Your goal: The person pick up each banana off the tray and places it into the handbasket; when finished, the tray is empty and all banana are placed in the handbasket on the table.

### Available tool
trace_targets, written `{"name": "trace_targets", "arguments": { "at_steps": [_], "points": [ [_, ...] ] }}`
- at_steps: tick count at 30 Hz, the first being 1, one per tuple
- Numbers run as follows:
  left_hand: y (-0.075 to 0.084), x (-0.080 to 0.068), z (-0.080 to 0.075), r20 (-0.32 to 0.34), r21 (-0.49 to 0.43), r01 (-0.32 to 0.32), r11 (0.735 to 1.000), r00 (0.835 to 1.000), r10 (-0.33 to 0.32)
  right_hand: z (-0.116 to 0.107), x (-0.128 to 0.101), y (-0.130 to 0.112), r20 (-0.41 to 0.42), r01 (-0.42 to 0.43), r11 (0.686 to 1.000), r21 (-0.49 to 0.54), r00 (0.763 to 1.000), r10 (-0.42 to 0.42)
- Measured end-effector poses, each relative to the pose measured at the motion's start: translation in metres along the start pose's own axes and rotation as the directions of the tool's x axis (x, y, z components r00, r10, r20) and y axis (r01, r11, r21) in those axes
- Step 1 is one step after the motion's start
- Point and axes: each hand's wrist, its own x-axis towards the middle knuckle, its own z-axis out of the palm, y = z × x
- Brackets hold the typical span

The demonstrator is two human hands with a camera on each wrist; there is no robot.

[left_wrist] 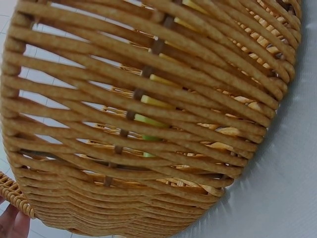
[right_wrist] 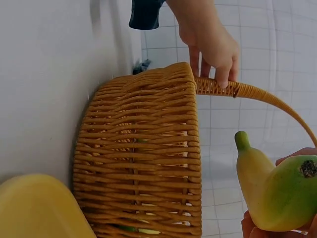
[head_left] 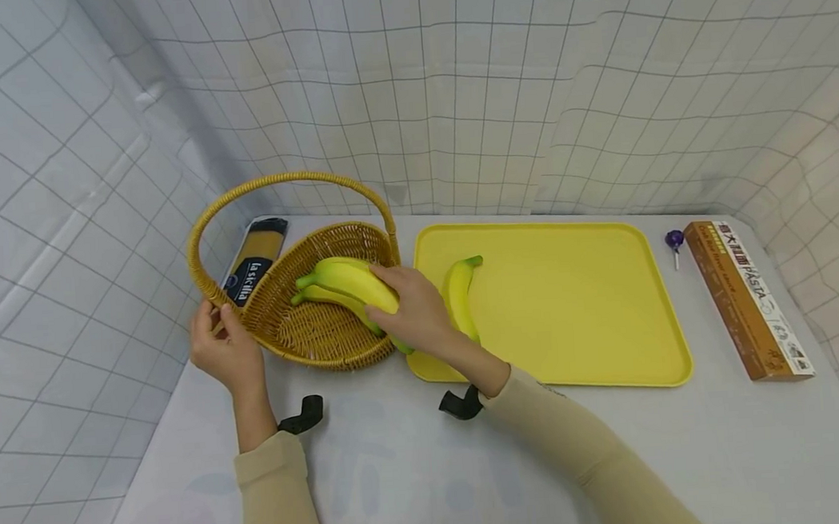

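Note:
A wicker basket [head_left: 323,340] with a tall arched handle stands on the left of the table. My left hand [head_left: 230,346] pinches the foot of that handle at the basket's left rim; in the left wrist view only its fingertips [left_wrist: 17,225] show. My right hand [head_left: 415,306] grips a yellow banana [head_left: 352,280] above the basket's right side. In the right wrist view, the held banana [right_wrist: 277,193] appears beyond the wicker wall, green at its ends. Another banana [head_left: 335,297] lies inside the basket, partly covered by the held one.
Right of the basket lies a yellow tray [head_left: 559,301] bearing one banana [head_left: 459,296]. A pasta packet [head_left: 250,264] sits behind the basket. Far right are a lollipop [head_left: 674,240] and a brown pasta box [head_left: 746,298]. Grid-patterned curtains [head_left: 481,90] enclose the table.

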Motion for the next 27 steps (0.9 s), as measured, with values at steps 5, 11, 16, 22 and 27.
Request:
{"name": "trace_targets", "arguments": {
  "at_steps": [5,11,16,22,27],
  "points": [
    [0.001,0.000,0.000,0.002,0.002,0.005,1.000,1.000,-0.005,0.015,0.015,-0.007,0.049,-0.011,0.999,-0.034,0.999,0.013],
    [0.001,0.000,0.000,0.001,0.004,0.013,1.000,1.000,-0.013,0.033,0.031,-0.011,0.103,-0.003,0.996,-0.089,0.995,0.012],
    [0.001,0.000,0.000,-0.003,0.006,0.021,1.000,1.000,-0.021,0.044,0.042,-0.009,0.136,0.023,0.992,-0.126,0.991,-0.005],
    [-0.001,0.000,0.000,-0.004,0.007,-0.001,1.000,1.000,0.002,0.057,0.049,-0.003,0.185,-0.004,0.985,-0.175,0.982,0.037],
    [-0.003,0.000,0.000,0.007,0.002,-0.030,1.000,1.000,0.030,0.066,0.053,0.000,0.223,-0.059,0.973,-0.223,0.969,0.110]
  ]
}}
